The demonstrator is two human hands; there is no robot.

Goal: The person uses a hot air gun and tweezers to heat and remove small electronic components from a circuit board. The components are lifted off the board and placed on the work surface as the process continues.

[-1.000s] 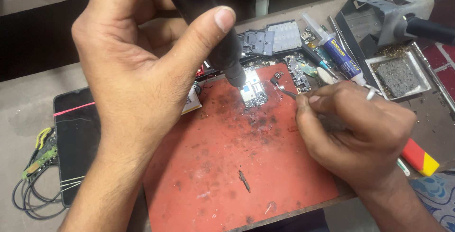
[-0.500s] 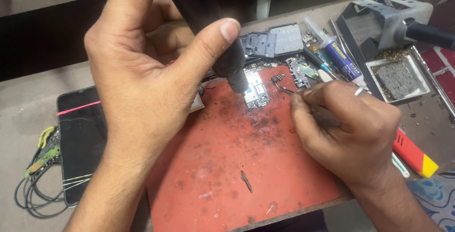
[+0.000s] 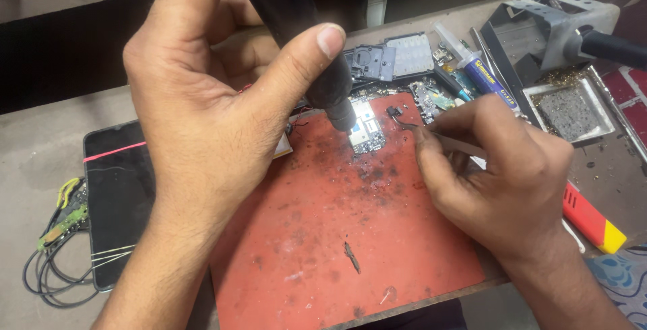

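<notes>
My left hand (image 3: 216, 101) grips a thick black hot-air handpiece (image 3: 300, 40), its nozzle pointing down just above a small circuit board (image 3: 367, 131) on the red work mat (image 3: 337, 236). My right hand (image 3: 502, 168) holds thin metal tweezers (image 3: 431, 135). Their tips reach toward a small black part (image 3: 393, 111) right of the board.
A black phone (image 3: 118, 195) lies left of the mat, with a small green board and looped wires (image 3: 57, 236) beside it. Phone frame parts (image 3: 391, 57), a syringe tube (image 3: 475, 67), a metal tray (image 3: 569, 111), a grey tool stand (image 3: 552, 27) and a red-and-yellow tool (image 3: 593, 219) crowd the right.
Both hands shifted slightly as the view moved closer. The nozzle stays over the board, and the tweezer tips remain near the small black part.
</notes>
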